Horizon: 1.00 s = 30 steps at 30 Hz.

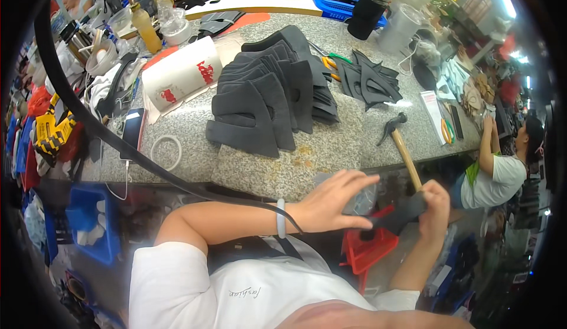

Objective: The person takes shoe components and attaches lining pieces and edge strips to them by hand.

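My left hand [336,202] is over the near edge of the granite worktop, fingers spread, with a pale band on the wrist. Its thumb comes close to a dark flat piece [407,211]; whether it touches cannot be made out. My right hand [436,208] is closed round the lower end of the wooden handle of a hammer [406,155]. The hammer's dark head points away, over the worktop. The dark piece also lies against my right hand, seemingly held with the handle. Ahead is a fanned stack of dark grey cut shoe pieces [260,110].
More dark cut pieces [369,81] lie right of the stack, by orange-handled scissors [329,66]. Left are a white roll [183,75], a phone [133,131] and a tape ring [166,153]. A red bin [369,252] stands below the edge. A co-worker [493,169] sits at right.
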Each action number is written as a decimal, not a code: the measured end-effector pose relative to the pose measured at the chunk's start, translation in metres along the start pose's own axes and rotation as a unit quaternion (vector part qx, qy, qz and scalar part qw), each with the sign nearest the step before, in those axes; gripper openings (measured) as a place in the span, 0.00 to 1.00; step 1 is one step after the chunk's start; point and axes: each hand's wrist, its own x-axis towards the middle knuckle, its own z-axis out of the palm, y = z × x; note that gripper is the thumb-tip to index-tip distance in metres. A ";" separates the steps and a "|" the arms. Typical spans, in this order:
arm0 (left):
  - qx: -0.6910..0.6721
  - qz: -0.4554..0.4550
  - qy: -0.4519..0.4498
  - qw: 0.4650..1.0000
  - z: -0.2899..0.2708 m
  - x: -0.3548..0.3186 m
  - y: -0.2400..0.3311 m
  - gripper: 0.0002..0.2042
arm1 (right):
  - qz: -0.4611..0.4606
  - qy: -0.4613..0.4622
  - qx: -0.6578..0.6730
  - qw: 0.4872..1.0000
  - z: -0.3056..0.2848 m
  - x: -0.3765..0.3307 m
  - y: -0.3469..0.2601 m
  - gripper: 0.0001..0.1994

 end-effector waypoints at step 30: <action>0.256 -0.272 0.118 0.920 -0.338 0.175 -0.162 0.18 | -0.121 -0.007 -0.078 0.990 0.132 0.044 0.097 0.04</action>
